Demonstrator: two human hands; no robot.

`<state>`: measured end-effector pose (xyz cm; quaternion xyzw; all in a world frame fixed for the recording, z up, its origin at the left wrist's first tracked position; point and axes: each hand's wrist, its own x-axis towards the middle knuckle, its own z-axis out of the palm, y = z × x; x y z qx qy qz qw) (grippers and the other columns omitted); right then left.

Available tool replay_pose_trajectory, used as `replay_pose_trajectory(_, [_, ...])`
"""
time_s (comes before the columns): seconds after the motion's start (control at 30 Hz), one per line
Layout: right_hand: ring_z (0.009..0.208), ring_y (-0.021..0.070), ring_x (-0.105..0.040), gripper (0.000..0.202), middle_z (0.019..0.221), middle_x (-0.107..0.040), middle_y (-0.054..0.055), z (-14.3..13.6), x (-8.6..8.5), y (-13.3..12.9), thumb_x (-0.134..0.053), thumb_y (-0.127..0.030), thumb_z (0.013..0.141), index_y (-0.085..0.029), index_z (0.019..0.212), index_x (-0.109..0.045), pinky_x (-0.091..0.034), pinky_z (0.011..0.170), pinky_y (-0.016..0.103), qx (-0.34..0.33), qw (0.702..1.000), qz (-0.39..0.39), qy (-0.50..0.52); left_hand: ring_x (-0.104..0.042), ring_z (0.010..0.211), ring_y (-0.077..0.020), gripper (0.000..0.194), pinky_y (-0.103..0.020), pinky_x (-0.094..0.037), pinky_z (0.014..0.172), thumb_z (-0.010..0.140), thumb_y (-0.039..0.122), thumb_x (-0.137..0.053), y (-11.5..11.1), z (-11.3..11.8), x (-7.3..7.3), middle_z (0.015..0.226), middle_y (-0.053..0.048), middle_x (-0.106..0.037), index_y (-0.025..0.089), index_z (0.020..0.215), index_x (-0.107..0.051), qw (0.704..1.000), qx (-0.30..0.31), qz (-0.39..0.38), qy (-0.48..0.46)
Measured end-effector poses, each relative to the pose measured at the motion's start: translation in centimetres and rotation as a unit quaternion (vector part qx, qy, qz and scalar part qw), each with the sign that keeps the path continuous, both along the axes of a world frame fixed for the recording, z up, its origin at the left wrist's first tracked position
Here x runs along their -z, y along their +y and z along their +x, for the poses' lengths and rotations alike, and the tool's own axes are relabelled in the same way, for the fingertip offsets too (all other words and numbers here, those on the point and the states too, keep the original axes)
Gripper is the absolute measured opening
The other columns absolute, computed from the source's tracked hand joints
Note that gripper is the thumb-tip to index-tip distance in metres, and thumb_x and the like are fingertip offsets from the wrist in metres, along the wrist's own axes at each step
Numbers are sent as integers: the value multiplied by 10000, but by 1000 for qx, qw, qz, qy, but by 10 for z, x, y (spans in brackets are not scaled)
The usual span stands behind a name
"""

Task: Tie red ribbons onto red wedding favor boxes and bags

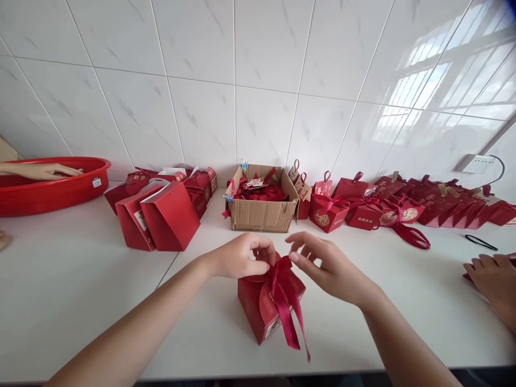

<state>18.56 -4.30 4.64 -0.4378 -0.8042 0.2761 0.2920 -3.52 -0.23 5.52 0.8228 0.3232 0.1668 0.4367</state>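
One red folded-card gift box [252, 306], tied with a glossy crimson ribbon [285, 312], stood on the white table [193, 333]; left hand [238, 257] was curled against the ribbon, pinch uncertain; right hand [329, 264] lay just beside, thumb and fingers parted; behind stood one open brown cardboard carton [262, 216].

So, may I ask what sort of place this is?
Probably a packing workroom: many red paper gift boxes sit on a long white table, on both sides of an open brown cardboard carton.
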Motion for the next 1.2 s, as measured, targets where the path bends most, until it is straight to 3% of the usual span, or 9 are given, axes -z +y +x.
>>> replay_pose_trajectory(0.13, [691, 108, -576, 219, 867, -655, 13, -8, 8, 25, -563, -345, 904, -213, 1075, -529, -475, 617, 229, -99, 992, -72, 42, -562, 807, -154, 85, -266, -435, 759, 728, 121, -536, 2, -1, -3, 812, 4, -623, 171, 750, -601, 1000, 0, 2, 10])
replay_pose_trajectory(0.2, [683, 103, -571, 171, 815, -648, -5, -8, 12, 29, -588, -272, 891, -210, 1035, -522, -462, 615, 222, -147, 985, -73, 62, -562, 828, -161, 77, -271, -431, 776, 725, 127, -540, 3, -3, -4, 828, 5, -622, 176, 743, -597, 1000, 0, 2, 17])
replay_pose_trajectory(0.33, [731, 114, -570, 113, 883, -653, 30, -3, 20, 28, -553, -187, 905, -201, 1013, -585, -465, 657, 245, -187, 979, 11, 75, -561, 878, -181, 75, -297, -421, 834, 730, 152, -534, 5, -6, -2, 859, 6, -608, 194, 761, -587, 1000, -6, 5, 30])
replay_pose_trajectory(0.47, [818, 129, -573, 363, 957, -611, 80, -4, 31, 24, -413, -60, 921, -218, 1116, -676, -485, 697, 253, -227, 966, 104, 62, -489, 1133, -244, 40, -344, -389, 961, 725, 189, -514, 4, -7, 6, 1161, -26, -551, 193, 696, -541, 1000, -24, -14, 7])
replay_pose_trajectory(0.57, [830, 128, -569, 432, 955, -577, 93, -6, 37, 23, -380, -22, 906, -214, 1110, -710, -505, 698, 248, -232, 962, 126, 71, -392, 1270, -282, 78, -383, -366, 1013, 732, 227, -476, 3, -7, 14, 1335, -32, -479, 190, 664, -487, 998, -31, -50, -30])
replay_pose_trajectory(0.77, [840, 130, -566, 450, 944, -568, 89, -7, 39, 22, -367, -29, 913, -233, 1082, -731, -529, 738, 269, -230, 961, 128, 82, -354, 1317, -286, 125, -394, -356, 1036, 733, 263, -458, 5, -8, 26, 1338, -49, -495, 197, 632, -427, 995, -11, -79, -66])
replay_pose_trajectory(0.93, [840, 138, -568, 395, 935, -560, 85, -8, 42, 23, -406, -91, 938, -264, 1099, -723, -541, 722, 279, -229, 963, 112, 90, -341, 1356, -282, 129, -406, -300, 1096, 778, 269, -499, 6, -9, 34, 1361, -58, -499, 194, 673, -503, 989, -14, -103, -105])
replay_pose_trajectory(1.2, [906, 156, -556, 427, 954, -535, 86, -6, 49, 23, -365, -92, 959, -287, 1145, -696, -535, 748, 306, -233, 963, 95, 92, -246, 1423, -237, 301, -404, -197, 1164, 918, 354, -486, 3, -9, 39, 1345, -45, -558, 191, 684, -582, 991, -9, -52, -126])
